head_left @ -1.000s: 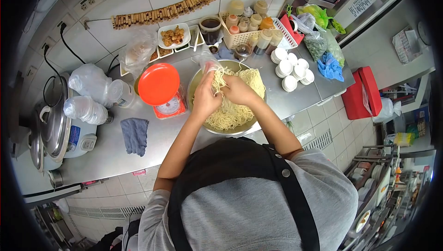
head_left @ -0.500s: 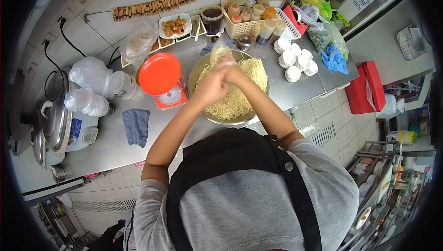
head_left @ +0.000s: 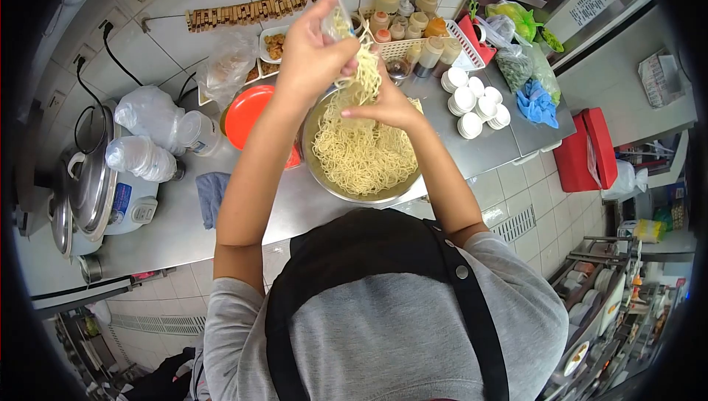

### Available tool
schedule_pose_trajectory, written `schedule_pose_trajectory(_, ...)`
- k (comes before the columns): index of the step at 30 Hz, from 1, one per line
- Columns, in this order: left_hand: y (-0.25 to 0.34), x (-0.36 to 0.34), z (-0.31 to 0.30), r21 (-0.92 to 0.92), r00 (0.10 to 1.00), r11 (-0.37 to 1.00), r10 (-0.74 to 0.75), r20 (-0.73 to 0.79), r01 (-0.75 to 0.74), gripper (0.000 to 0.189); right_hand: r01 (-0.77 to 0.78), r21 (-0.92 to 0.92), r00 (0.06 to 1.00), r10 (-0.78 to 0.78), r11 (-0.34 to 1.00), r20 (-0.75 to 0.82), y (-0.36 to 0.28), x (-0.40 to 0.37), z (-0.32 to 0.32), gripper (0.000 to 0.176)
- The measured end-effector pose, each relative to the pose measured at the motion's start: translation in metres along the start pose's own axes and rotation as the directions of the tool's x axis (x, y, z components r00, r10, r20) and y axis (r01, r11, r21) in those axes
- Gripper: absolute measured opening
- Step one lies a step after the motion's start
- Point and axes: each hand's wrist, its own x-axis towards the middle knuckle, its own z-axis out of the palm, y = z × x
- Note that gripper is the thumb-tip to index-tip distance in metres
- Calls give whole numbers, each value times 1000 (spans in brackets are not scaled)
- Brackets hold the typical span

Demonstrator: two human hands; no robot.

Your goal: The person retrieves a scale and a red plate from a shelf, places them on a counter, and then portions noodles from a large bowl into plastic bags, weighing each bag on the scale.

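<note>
My left hand [head_left: 313,50] is raised above the bowl, closed around a clear plastic bag [head_left: 338,25]. A clump of pale noodles [head_left: 366,76] hangs from the bag. Below and to the right of the bag, my right hand [head_left: 391,106] is beside the hanging noodles, thumb stretched out to the left; part of its fingers is hidden behind them. Beneath both hands stands a large metal bowl [head_left: 313,159] full of loose yellow noodles [head_left: 369,161]. Left of the bowl is a scale with a round red pan [head_left: 245,109], partly covered by my left forearm.
A folded blue-grey cloth [head_left: 212,198] lies on the steel counter [head_left: 173,227]. Stacked white lids [head_left: 472,102] stand right of the bowl. A basket [head_left: 394,48] of sauce bottles is behind it. Plastic cups [head_left: 144,157] and a rice cooker [head_left: 140,209] are at the left.
My hands were together low over the bowl. My left hand has risen up and left with the bag, my right hand has separated from it, and noodles now hang from the bag.
</note>
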Motion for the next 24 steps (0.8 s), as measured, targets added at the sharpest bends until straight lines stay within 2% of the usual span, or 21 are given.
schedule_pose_trajectory(2,26,5,4,1,999,999,50,-9,-50,62,-111,344,992,126,932,-23,-8,10,6,94)
schedule_pose_trajectory(3,38,7,5,-15,996,995,94,4,-94,59,-112,327,986,146,938,-80,-3,11,10,65)
schedule_pose_trajectory(4,47,9,4,-29,990,990,137,17,-136,57,-110,330,987,143,937,-78,-2,11,12,65)
schedule_pose_trajectory(5,54,16,-3,-192,989,974,136,65,-122,68,-106,398,984,154,911,-90,-3,10,13,56)
schedule_pose_trajectory(6,63,17,-6,-189,988,974,138,64,-124,68,-101,462,981,166,881,-102,-4,7,14,47)
schedule_pose_trajectory(7,73,17,-7,-214,988,970,134,76,-115,66,-182,466,968,242,866,-71,-6,1,17,38)
schedule_pose_trajectory(8,81,17,-9,-239,987,965,131,89,-106,64,-179,466,969,239,867,-71,-3,-4,18,38)
schedule_pose_trajectory(9,84,17,-12,-339,990,938,108,94,-70,61,-263,411,961,276,873,27,4,-11,18,37)
schedule_pose_trajectory(10,79,19,-19,-338,990,939,106,93,-69,61,-341,349,940,319,873,122,11,-20,19,37)
schedule_pose_trajectory(12,61,22,-38,-161,990,977,132,-40,-137,53,-380,293,924,347,877,159,19,-37,23,36)
schedule_pose_trajectory(13,56,19,-45,-205,993,971,116,-30,-120,50,-417,235,905,378,878,194,25,-45,26,35)
schedule_pose_trajectory(14,53,16,-50,-199,993,973,114,-30,-118,50,-416,242,906,376,877,196,36,-53,31,35)
schedule_pose_trajectory(16,48,8,-57,-363,1000,932,-8,-12,3,52,-325,257,944,295,910,148,68,-71,42,37)
schedule_pose_trajectory(17,44,5,-58,-358,1000,934,-7,-20,0,52,-234,121,972,233,965,20,75,-77,46,38)
schedule_pose_trajectory(18,41,2,-58,-374,999,927,-7,-47,-11,49,-228,123,974,227,966,26,83,-84,45,38)
schedule_pose_trajectory(19,41,0,-59,-390,997,920,-5,-75,-25,45,-201,-193,966,227,960,125,82,-89,41,37)
schedule_pose_trajectory(20,44,0,-63,-386,997,922,4,-81,-35,45,-120,-487,944,251,865,213,79,-91,41,36)
schedule_pose_trajectory(21,47,0,-68,-394,992,917,22,-123,-69,46,-11,-685,932,256,728,257,81,-95,47,35)
schedule_pose_trajectory(22,49,-2,-71,-401,986,911,34,-165,-98,46,-4,-684,932,250,730,262,76,-100,50,35)
schedule_pose_trajectory(24,58,-4,-74,-390,983,913,55,-177,-121,45,125,-772,952,144,624,271,67,-105,54,45)
